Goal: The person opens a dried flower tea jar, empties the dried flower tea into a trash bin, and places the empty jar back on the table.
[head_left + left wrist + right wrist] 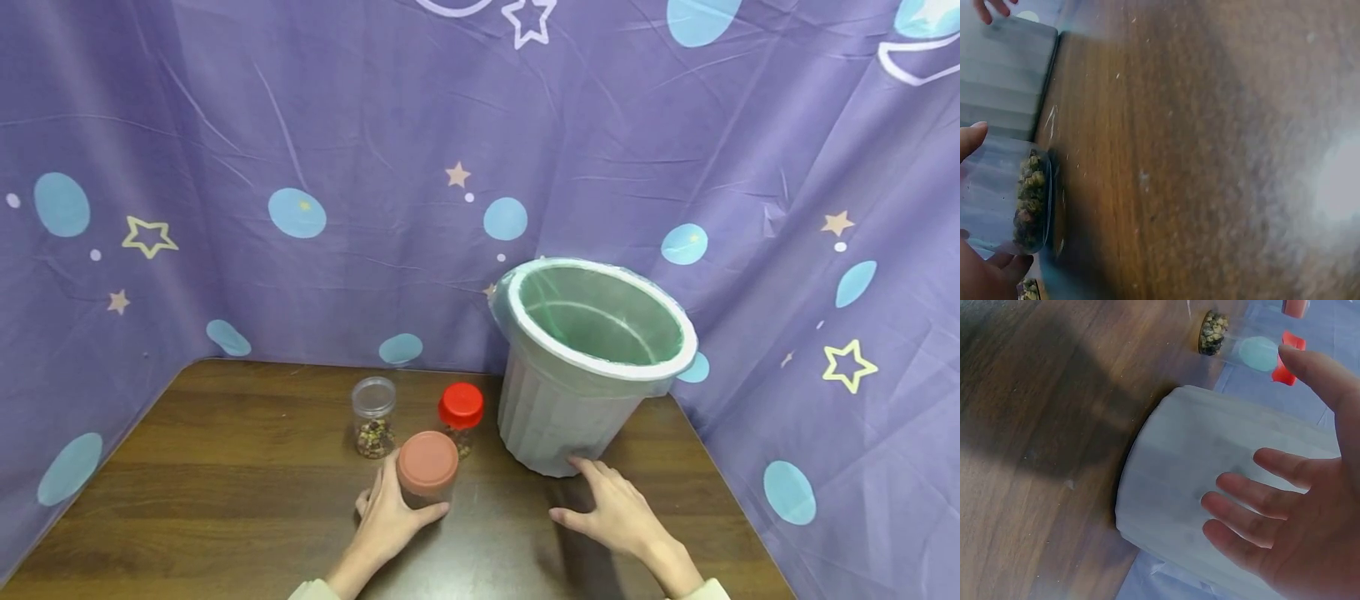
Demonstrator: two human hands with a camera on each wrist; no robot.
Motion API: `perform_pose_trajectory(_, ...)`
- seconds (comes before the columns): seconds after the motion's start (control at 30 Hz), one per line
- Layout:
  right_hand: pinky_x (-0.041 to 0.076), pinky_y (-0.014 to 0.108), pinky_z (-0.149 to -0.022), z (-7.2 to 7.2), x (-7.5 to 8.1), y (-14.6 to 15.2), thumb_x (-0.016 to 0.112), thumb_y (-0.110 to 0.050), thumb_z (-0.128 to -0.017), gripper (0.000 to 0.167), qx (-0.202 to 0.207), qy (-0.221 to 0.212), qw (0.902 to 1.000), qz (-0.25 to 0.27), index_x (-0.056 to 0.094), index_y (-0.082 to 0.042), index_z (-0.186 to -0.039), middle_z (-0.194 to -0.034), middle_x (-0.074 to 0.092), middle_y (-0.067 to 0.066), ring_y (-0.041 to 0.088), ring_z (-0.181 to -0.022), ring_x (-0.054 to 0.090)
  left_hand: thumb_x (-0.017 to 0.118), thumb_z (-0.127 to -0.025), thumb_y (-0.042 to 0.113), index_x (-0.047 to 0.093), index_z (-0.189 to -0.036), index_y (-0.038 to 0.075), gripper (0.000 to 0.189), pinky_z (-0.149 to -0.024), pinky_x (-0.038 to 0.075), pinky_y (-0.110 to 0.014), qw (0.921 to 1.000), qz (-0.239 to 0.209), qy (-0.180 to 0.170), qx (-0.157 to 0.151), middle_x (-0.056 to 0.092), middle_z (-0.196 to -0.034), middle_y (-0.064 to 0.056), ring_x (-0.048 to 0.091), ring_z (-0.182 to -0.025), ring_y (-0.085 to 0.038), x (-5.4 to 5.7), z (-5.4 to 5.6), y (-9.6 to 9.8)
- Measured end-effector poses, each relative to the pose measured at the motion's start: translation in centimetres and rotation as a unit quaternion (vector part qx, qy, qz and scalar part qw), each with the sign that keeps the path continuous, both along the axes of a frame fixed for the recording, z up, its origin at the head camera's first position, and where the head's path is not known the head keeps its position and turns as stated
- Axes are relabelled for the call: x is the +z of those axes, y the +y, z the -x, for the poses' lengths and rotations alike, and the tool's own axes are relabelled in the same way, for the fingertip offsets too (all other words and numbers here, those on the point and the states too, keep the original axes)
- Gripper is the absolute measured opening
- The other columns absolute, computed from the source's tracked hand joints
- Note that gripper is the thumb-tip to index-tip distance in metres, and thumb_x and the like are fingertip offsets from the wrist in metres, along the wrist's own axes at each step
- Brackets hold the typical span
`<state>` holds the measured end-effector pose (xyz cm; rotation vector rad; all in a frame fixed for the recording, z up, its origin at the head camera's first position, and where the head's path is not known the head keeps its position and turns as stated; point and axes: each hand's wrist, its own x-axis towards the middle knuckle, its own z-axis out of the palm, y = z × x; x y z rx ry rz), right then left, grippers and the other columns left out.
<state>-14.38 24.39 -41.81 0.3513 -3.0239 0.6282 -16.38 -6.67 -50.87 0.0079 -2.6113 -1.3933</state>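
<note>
My left hand (pixel 390 517) grips a clear plastic jar with a salmon-pink lid (pixel 428 460), thumb on the near side and fingers round the far side. In the left wrist view, dried yellowish and dark pieces fill the bottom of that jar (pixel 997 194). Just behind it is a jar with a red lid (pixel 461 406), partly hidden. To the left stands a clear-lidded jar (pixel 374 421) of similar pieces. My right hand (pixel 611 506) holds nothing; its fingers are spread beside the lower wall of a grey bin (pixel 1204 444).
The large bin (pixel 570 417), lined with a thin greenish bag, stands upright at the back right of the brown wooden table (pixel 225 500). A purple curtain (pixel 375 167) with stars and blue ovals hangs behind the table and along both sides.
</note>
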Motion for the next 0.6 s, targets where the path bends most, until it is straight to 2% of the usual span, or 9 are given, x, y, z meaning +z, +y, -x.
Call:
perform_pose_trajectory(0.17, 0.048, 0.060, -0.096, 0.1, -0.1, -0.2, 0.074, -0.057, -0.077, 0.081, 0.005, 0.010, 0.9999, 0.002, 0.052, -0.009, -0.139, -0.136, 0.060, 0.014, 0.038, -0.126, 0.056, 0.092, -0.061, 0.036, 0.036, -0.139, 0.006, 0.101, -0.102, 0.032, -0.066, 0.9996, -0.008, 0.022, -0.013, 0.057, -0.135, -0.022, 0.055, -0.122, -0.046, -0.2, -0.4, 0.6)
perform_pose_trajectory(0.3, 0.048, 0.061, -0.096, 0.2, -0.1, -0.3, 0.072, -0.059, -0.079, 0.082, 0.012, 0.009, 0.9998, 0.014, 0.050, -0.010, -0.141, -0.138, 0.057, 0.012, 0.038, -0.129, 0.053, 0.093, -0.060, 0.031, 0.037, -0.138, 0.008, 0.099, -0.100, 0.043, -0.061, 0.9989, -0.024, 0.020, -0.035, 0.062, -0.130, -0.020, 0.058, -0.121, -0.042, -0.1, -0.5, 1.1)
perform_pose_trajectory(0.4, 0.047, 0.061, -0.096, 0.2, -0.1, -0.4, 0.072, -0.056, -0.080, 0.080, 0.022, 0.008, 0.9994, 0.024, 0.049, -0.010, -0.142, -0.140, 0.055, 0.013, 0.037, -0.130, 0.052, 0.094, -0.058, 0.029, 0.040, -0.138, 0.009, 0.099, -0.099, 0.046, -0.057, 0.9978, -0.028, 0.023, -0.056, 0.062, -0.128, -0.017, 0.059, -0.120, -0.038, 0.2, -0.4, 1.5)
perform_pose_trajectory(0.6, 0.046, 0.062, -0.098, 0.0, -0.3, -0.5, 0.073, -0.053, -0.082, 0.080, 0.046, 0.003, 0.9983, 0.036, 0.047, -0.007, -0.143, -0.144, 0.049, 0.017, 0.039, -0.133, 0.049, 0.095, -0.052, 0.033, 0.047, -0.134, 0.012, 0.097, -0.096, 0.048, -0.056, 0.9956, 0.017, 0.051, -0.078, 0.066, -0.123, -0.011, 0.063, -0.115, -0.034, 0.8, -0.2, 2.3)
